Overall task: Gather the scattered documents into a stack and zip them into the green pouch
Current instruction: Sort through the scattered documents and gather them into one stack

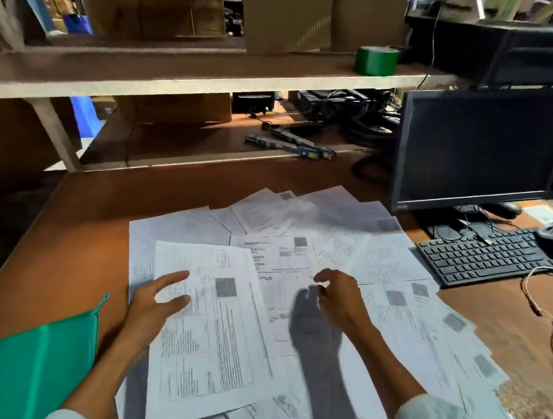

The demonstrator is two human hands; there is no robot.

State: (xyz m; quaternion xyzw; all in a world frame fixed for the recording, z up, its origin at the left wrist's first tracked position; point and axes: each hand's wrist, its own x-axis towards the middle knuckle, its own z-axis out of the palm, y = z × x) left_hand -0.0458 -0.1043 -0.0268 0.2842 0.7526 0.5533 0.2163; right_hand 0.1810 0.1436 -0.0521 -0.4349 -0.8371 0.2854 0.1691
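Left hand (154,299): lying flat, fingers straight and apart, resting on the top sheet of the documents (383,256) sprawling across the desk (75,238).
Right hand (337,295): hovering over the sheets, fingers curling; any pinch on paper unclear.
Green pouch (15,369): lying at the desk's near-left corner, cut off by the frame edge.
Print: blurring, unreadable.

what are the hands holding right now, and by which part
Nothing is held. The left hand rests flat on the top sheet; the right hand hovers loosely curled over the documents, gripping none.
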